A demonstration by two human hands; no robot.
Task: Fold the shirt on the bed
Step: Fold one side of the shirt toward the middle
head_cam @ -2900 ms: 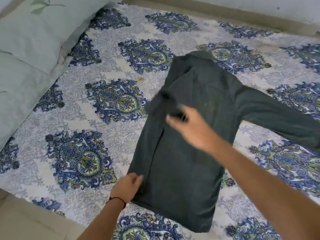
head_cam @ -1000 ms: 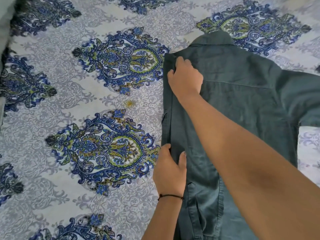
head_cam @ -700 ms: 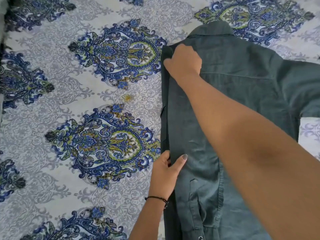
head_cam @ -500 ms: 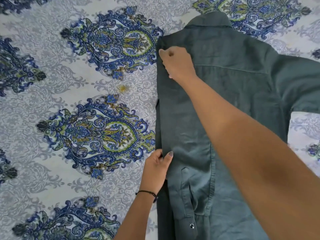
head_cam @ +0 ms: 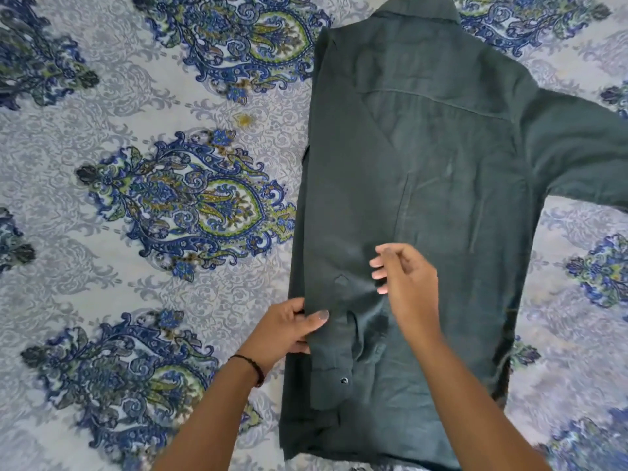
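Dark green-grey cloth fills the middle and right of the view: the shirt lies back-up on the bed sheet, collar toward the far edge, hem toward the person. Its left side is already folded inward, and the folded sleeve runs down the left edge, ending in a cuff with a small metal snap. The other sleeve reaches out flat to the right and leaves the frame.

The left hand pinches the folded left edge of the shirt near the lower sleeve, thumb on top of the cloth and fingers tucked beneath. A thin dark band circles that wrist. The right hand hovers over the lower middle of the shirt with its fingers loosely spread, gripping nothing; whether it touches the cloth cannot be told. Its forearm crosses the lower right part of the shirt and hides the hem there.

Around the garment the sheet is pale grey with large blue-and-green medallions, and a small yellowish stain sits near the shirt's left edge.
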